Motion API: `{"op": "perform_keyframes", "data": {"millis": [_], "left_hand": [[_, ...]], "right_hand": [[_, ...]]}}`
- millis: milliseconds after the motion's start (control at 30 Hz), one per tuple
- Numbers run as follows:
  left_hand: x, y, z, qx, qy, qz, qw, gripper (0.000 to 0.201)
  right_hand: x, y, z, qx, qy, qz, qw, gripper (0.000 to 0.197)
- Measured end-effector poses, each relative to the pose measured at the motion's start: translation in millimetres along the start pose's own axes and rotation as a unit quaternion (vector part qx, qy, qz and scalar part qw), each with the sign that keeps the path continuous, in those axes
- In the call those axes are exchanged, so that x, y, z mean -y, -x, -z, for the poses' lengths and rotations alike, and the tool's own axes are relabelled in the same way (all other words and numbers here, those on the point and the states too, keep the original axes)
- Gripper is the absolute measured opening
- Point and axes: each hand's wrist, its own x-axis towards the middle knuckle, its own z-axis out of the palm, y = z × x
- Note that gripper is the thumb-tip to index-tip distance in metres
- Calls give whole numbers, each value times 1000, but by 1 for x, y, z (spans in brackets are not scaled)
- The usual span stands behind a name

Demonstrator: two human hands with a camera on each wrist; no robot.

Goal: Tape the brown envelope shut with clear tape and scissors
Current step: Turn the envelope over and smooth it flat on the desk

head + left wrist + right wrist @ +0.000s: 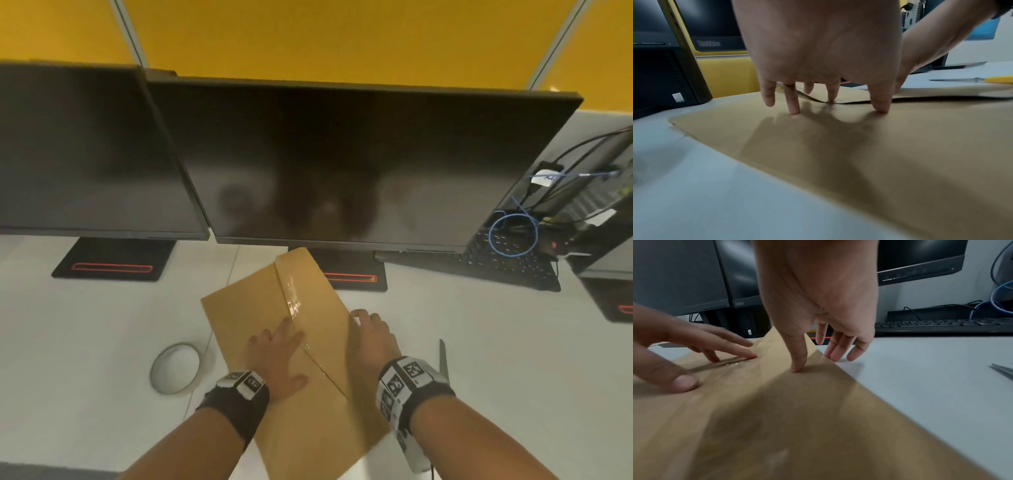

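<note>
The brown envelope (pixel 250 308) lies flat on the white desk, its flap folded down with a strip of clear tape (pixel 292 294) along the seam. My left hand (pixel 279 353) rests spread on the envelope, fingertips pressing at the seam (pixel 830 100). My right hand (pixel 371 334) holds the envelope's right edge, thumb (pixel 798 366) pressing on top and the other fingers (pixel 838 352) off the edge on the desk. The tape roll (pixel 175 368) lies left of the envelope. The scissors (pixel 444 359) lie right of my right wrist, their yellow handle (pixel 996 79) visible in the left wrist view.
Two dark monitors (pixel 359 161) stand close behind the envelope on black bases (pixel 113 260). A black keyboard (pixel 507 263), a blue cable coil (pixel 512 233) and computer hardware crowd the back right. White desk (pixel 85 325) stretches to both sides.
</note>
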Motion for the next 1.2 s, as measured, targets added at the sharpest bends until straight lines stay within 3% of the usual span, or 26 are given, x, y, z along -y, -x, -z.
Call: {"op": "perform_keyframes", "data": {"millis": [133,267,433,667,867,967,1200], "left_hand": [[0,3,-7,9,-35,-5,999,86],[-7,1,-8,-1,-18,24,1000,86],[-16,-2,-11,-18,-3,53,998,85],[-7,1,-11,-86,-3,29,996,78],[13,16,-15,-15,13,89,996,77],[19,16,-18,-63,35,80,994,79],[16,11,-25,13,82,62,995,89]], "right_hand": [[8,-6,3,-39,103,44,993,34],[17,-2,-3,-41,83,80,992,28],[21,14,-27,2,100,96,990,40],[5,13,-26,17,106,98,989,49],[-1,3,-14,20,61,89,994,47],[1,-3,-10,39,56,98,993,51],[1,-5,-9,52,53,75,994,71]]}}
